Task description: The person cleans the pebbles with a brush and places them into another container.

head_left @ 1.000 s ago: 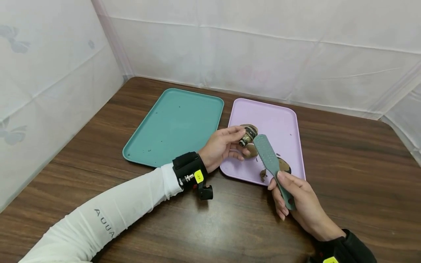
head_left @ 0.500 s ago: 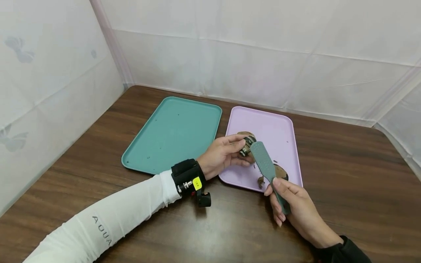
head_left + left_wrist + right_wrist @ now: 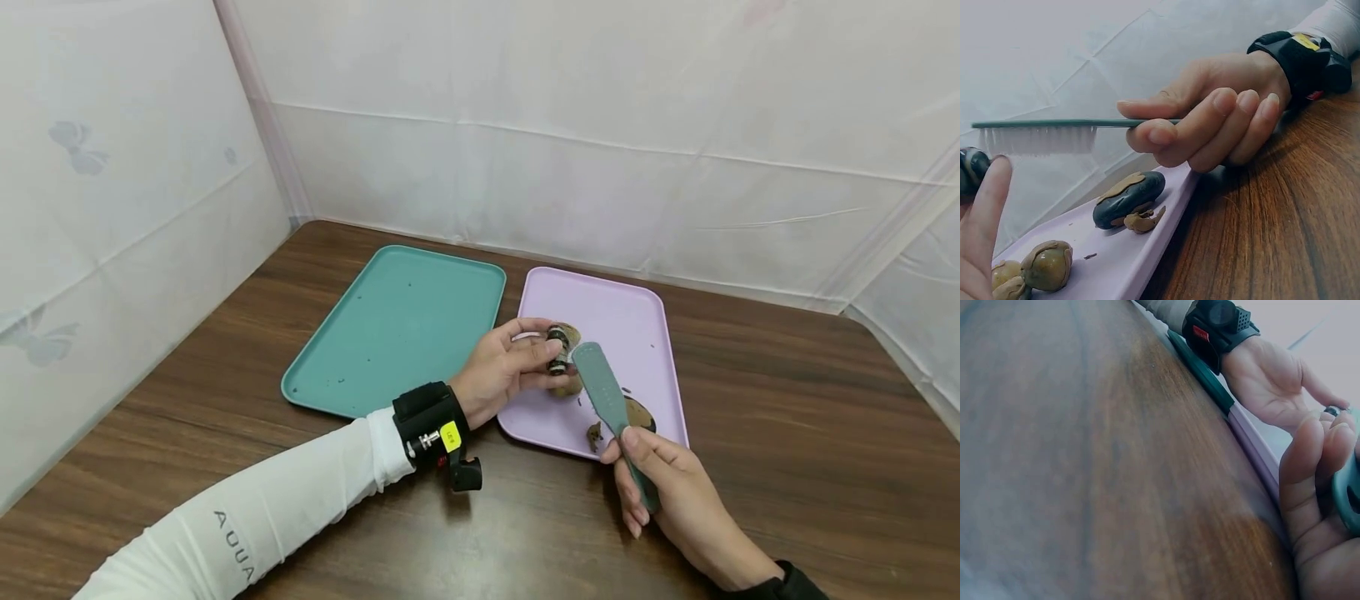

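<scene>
Over lilac tray (image 3: 618,325), brush (image 3: 603,385) near striped object (image 3: 558,335)

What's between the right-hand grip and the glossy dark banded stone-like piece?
Head and left wrist views: a long green brush, held by the right-hand grip, bristled end nearest the piece.

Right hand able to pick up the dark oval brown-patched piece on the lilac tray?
Probably not: the right hand already grips the green brush with pale bristles. The dark oval piece lies close by on the lilac tray, so setting the brush down should clear the way.
</scene>
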Tool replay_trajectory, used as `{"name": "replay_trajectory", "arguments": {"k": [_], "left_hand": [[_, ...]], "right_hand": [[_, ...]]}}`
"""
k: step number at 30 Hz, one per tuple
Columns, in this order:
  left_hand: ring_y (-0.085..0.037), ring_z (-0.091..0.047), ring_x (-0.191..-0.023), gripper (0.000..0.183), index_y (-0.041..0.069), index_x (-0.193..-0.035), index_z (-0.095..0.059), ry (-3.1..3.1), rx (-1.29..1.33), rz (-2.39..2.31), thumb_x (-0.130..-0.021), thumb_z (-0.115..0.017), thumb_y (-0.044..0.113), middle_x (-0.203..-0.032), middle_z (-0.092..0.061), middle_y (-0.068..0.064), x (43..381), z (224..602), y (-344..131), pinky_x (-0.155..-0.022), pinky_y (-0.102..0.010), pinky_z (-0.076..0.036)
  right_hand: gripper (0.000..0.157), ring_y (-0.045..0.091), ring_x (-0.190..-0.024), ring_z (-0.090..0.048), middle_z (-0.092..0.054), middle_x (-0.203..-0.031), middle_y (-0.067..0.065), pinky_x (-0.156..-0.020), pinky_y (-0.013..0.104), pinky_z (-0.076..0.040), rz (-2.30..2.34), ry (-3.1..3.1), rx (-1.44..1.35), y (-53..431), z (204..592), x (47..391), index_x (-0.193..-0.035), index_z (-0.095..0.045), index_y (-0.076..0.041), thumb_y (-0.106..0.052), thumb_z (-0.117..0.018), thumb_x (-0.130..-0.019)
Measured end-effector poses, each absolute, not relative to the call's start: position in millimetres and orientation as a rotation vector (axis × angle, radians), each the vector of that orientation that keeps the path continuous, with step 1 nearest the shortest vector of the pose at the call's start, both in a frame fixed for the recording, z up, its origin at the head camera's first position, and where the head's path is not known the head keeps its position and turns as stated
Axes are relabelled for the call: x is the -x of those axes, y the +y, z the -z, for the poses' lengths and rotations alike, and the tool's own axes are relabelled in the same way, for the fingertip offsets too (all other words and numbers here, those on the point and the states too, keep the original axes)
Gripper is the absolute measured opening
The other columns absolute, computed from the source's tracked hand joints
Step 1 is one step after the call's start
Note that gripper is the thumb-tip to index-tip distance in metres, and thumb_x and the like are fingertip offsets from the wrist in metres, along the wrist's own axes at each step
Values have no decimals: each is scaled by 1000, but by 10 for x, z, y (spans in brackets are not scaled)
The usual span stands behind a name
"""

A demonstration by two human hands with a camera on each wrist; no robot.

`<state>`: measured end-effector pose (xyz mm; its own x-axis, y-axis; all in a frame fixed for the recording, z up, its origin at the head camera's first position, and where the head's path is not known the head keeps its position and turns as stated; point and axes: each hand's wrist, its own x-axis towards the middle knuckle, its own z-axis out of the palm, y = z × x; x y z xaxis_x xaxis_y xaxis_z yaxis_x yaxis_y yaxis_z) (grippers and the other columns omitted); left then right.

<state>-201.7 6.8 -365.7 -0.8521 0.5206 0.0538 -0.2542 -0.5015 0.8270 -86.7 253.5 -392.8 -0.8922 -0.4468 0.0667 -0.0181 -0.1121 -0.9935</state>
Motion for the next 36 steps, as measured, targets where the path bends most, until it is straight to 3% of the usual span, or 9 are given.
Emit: {"name": "replay_trajectory", "arguments": {"k": [3,9,16,24,30,36], "left_hand": [[-17,-74,-92,41,-9,-146,-50,1308,-428,-2344,-106,-56,-7,-115,-69,-14,2027,3671,67,-87,-35,-65],[-18,-73,-90,30,-12,-134,-61,1435,-473,-2300,-104,-60,-6,-110,-71,-8,2052,3685,78,-88,-47,-65],[-16,-72,-88,32,-7,-134,-64,1547,-395,-2288,-102,-68,0,-108,-70,-8,2072,3611,44,-82,-33,-65],[-25,-75,-88,34,0,-129,-69,1773,-587,-2301,-96,-77,1,-105,-67,-10,2158,3324,-130,-96,-53,-61],[-29,-74,-94,37,5,-131,-70,1981,-691,-2303,-95,-79,5,-112,-66,-11,2350,3210,-324,-92,-44,-62],[-27,-74,-95,41,3,-136,-68,2163,-635,-2303,-96,-80,4,-122,-67,-13,2587,3184,-497,-88,-40,-64]], "right_hand": [[41,34,-50,-36,-49,-68,9,-44,35,-55,2083,1870,536,2542,3928,870,-111,-66,-4,-14,-27,-119],[44,40,-52,-32,-44,-68,18,-44,37,-56,2092,1824,647,2561,3953,919,-113,-68,-6,-7,-25,-118],[45,41,-52,-32,-43,-68,18,-45,36,-57,2101,1815,623,2557,3981,951,-113,-68,-6,-10,-24,-119],[55,35,-53,-27,-48,-70,8,-41,33,-49,2145,1670,608,2548,3957,982,-114,-69,-4,-19,-16,-120],[62,36,-53,-25,-42,-70,14,-40,43,-37,2169,1569,649,2571,3964,1025,-120,-70,-3,-21,-10,-120],[61,36,-53,-25,-41,-70,14,-41,44,-37,2184,1557,645,2582,3965,1041,-121,-70,-3,-20,-12,-120]]}}
